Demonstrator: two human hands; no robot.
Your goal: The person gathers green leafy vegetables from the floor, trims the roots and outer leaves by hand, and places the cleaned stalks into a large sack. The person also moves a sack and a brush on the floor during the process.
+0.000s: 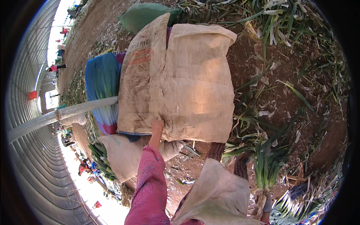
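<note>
My left hand (157, 124), at the end of a pink patterned sleeve, is closed on a fold near the lower edge of a tan woven sack (197, 81). The sack lies spread before me and bears printed writing. At the lower right, my right hand (267, 203), seemingly in a grey glove, is at the pale lower end of a bunch of leeks or large green onions (264, 171), its fingers mostly hidden. A blue and purple wrapped bundle (102, 87) stands against the sack's left side. Another pale sack (126, 154) lies below it, beside green leaves.
A metal pole (67, 112) reaches in from the left to the wrapped bundle. A green sack (146, 17) lies beyond the tan one. Loose leaves and peelings litter the soil. A small wooden stool (296, 177) and more leeks (292, 206) are at lower right. People are in the distance, left.
</note>
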